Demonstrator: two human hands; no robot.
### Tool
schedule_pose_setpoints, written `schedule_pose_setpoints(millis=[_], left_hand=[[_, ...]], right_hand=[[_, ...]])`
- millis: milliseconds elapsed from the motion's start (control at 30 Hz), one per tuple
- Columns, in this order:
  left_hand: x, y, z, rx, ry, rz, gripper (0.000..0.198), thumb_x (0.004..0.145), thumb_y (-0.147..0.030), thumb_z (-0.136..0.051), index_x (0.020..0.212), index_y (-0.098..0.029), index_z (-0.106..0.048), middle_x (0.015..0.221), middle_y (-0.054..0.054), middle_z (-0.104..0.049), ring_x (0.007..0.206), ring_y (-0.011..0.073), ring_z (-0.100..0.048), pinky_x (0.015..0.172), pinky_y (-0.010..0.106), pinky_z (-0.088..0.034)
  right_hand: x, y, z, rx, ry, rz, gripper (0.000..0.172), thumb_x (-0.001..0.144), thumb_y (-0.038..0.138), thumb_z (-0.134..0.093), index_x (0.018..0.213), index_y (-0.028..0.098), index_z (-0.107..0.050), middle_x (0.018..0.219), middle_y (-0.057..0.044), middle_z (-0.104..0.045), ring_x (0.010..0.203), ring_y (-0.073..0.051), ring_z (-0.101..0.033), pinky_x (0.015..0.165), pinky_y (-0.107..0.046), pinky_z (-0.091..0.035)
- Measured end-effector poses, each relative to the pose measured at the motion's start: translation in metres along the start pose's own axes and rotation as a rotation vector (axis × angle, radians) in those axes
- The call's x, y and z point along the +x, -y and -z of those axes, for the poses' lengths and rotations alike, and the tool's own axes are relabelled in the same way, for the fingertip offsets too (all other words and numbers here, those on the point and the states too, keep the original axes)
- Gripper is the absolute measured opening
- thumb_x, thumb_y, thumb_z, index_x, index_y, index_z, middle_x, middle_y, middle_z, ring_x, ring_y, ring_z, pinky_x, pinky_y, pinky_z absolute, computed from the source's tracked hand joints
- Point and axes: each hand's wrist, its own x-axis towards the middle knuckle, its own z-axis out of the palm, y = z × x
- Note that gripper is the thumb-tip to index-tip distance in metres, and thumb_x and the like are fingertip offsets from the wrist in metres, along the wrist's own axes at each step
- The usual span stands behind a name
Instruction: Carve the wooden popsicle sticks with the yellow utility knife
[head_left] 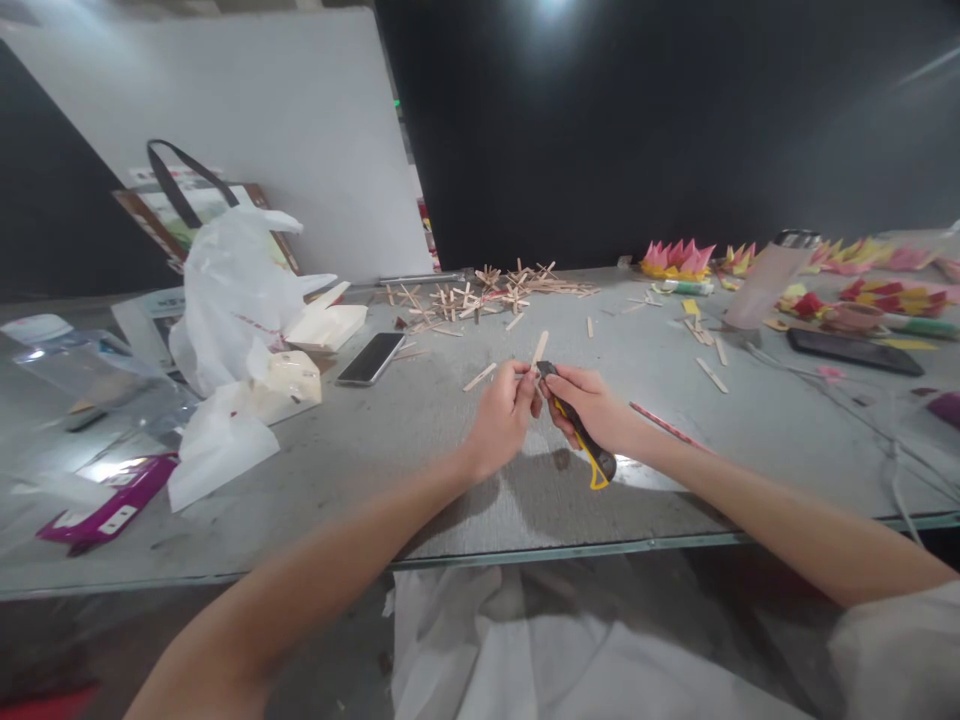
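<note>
Between the fingertips of my left hand (504,412) is a pale wooden craft stick (540,347), its free end pointing up and away from me. My right hand (589,405) is wrapped round a black and yellow utility knife (598,455). The knife's head meets the stick close to my left fingertips; the blade itself is too small to make out. Both hands are close together over the grey table (465,510). A loose craft stick (480,377) lies just beyond my left hand, and a red patterned pencil-like rod (670,426) rests by my right forearm.
Behind the hands spreads a pile of craft sticks (517,285). On the left are a phone (372,358), a white plastic bag (229,280), a clear bottle (97,370) and a purple object (112,503). To the right stand pink paper flowers (677,258), a tumbler (769,285) and a black phone (855,352).
</note>
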Motion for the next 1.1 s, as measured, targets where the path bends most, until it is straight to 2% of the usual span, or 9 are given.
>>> schedule_pose_setpoints(millis=[100, 200, 467, 633, 800, 900, 1100], left_hand=[[0.0, -0.005, 0.001, -0.038, -0.001, 0.011, 0.042, 0.111, -0.058, -0.041, 0.092, -0.023, -0.053, 0.063, -0.004, -0.056, 0.057, 0.0122, -0.05, 0.061, 0.027, -0.04], [0.001, -0.008, 0.001, -0.088, -0.006, 0.039, 0.042, 0.11, -0.059, -0.044, 0.09, -0.023, -0.054, 0.059, -0.006, -0.049, 0.055, 0.0116, -0.044, 0.059, 0.027, -0.036], [0.009, -0.01, 0.007, -0.25, 0.076, 0.09, 0.044, 0.105, -0.061, -0.052, 0.084, -0.022, -0.051, 0.055, -0.008, -0.038, 0.05, 0.0101, -0.031, 0.053, 0.026, -0.026], [0.008, -0.008, 0.002, -0.336, 0.102, 0.111, 0.047, 0.102, -0.063, -0.059, 0.079, -0.022, -0.049, 0.057, -0.007, -0.037, 0.05, 0.0092, -0.031, 0.051, 0.026, -0.024], [0.002, -0.011, -0.001, -0.29, 0.007, 0.096, 0.044, 0.105, -0.063, -0.052, 0.089, -0.023, -0.055, 0.056, -0.007, -0.041, 0.05, 0.0103, -0.034, 0.053, 0.026, -0.027], [0.0, -0.015, 0.0, -0.222, -0.049, 0.06, 0.046, 0.106, -0.066, -0.049, 0.091, -0.023, -0.054, 0.055, -0.007, -0.042, 0.05, 0.0109, -0.035, 0.054, 0.026, -0.029], [-0.003, -0.02, 0.0, -0.156, -0.042, 0.053, 0.05, 0.105, -0.07, -0.046, 0.089, -0.024, -0.052, 0.057, -0.007, -0.04, 0.051, 0.0113, -0.035, 0.052, 0.027, -0.028]], right_hand=[[0.0, 0.0, 0.001, 0.018, 0.005, 0.008, 0.029, 0.104, 0.043, -0.05, 0.084, 0.023, -0.051, 0.049, 0.007, -0.052, 0.034, -0.01, -0.049, 0.036, -0.021, -0.037], [-0.001, 0.0, 0.001, 0.049, 0.009, 0.007, 0.028, 0.104, 0.045, -0.051, 0.087, 0.023, -0.051, 0.049, 0.008, -0.052, 0.034, -0.011, -0.049, 0.036, -0.021, -0.037], [0.0, -0.002, 0.008, 0.095, 0.057, 0.024, 0.03, 0.103, 0.048, -0.055, 0.086, 0.023, -0.052, 0.049, 0.007, -0.052, 0.035, -0.012, -0.049, 0.037, -0.022, -0.037], [-0.001, -0.003, 0.007, 0.136, 0.126, 0.03, 0.031, 0.104, 0.048, -0.055, 0.085, 0.023, -0.051, 0.049, 0.007, -0.052, 0.034, -0.011, -0.046, 0.036, -0.023, -0.036], [-0.006, 0.0, 0.004, 0.086, 0.031, 0.105, 0.03, 0.106, 0.048, -0.052, 0.089, 0.023, -0.053, 0.051, 0.007, -0.054, 0.036, -0.011, -0.05, 0.037, -0.022, -0.037], [-0.009, 0.005, 0.003, 0.017, 0.022, 0.112, 0.031, 0.107, 0.047, -0.051, 0.089, 0.023, -0.052, 0.051, 0.007, -0.055, 0.036, -0.011, -0.049, 0.037, -0.022, -0.037], [-0.013, 0.01, -0.001, -0.072, 0.01, 0.085, 0.031, 0.108, 0.043, -0.047, 0.083, 0.024, -0.048, 0.051, 0.008, -0.052, 0.036, -0.009, -0.049, 0.038, -0.022, -0.037]])
